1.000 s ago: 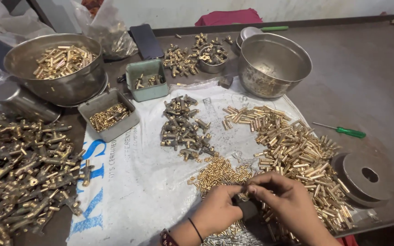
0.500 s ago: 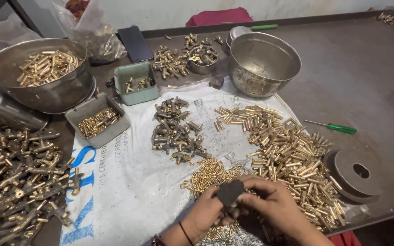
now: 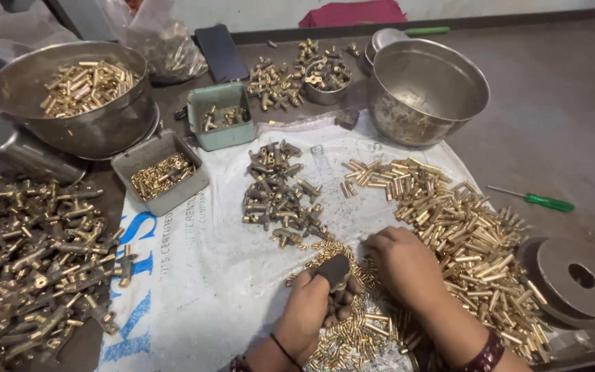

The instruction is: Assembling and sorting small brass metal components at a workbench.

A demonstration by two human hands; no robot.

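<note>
My left hand (image 3: 312,304) grips a small dark flat block (image 3: 334,269) between thumb and fingers, held just above a heap of small brass pins (image 3: 352,324) on a white woven sheet (image 3: 201,269). My right hand (image 3: 402,260) lies palm down beside it, fingers curled onto the pins and against the edge of a large spread of brass tubes (image 3: 463,234). Whether the right fingers pinch a piece cannot be seen. A cluster of darker brass fittings (image 3: 278,193) lies just beyond both hands.
Left: a big heap of brass tap parts (image 3: 29,262), a steel bowl of tubes (image 3: 77,96), two small trays (image 3: 161,172) (image 3: 223,114). Back: an empty steel bowl (image 3: 427,89), a small dish of fittings (image 3: 325,74), a phone (image 3: 220,52). Right: a green screwdriver (image 3: 535,200), a metal disc (image 3: 573,279).
The dark block has come up into my left hand. My right hand has left it and dropped onto the pins. The view has shifted slightly.
</note>
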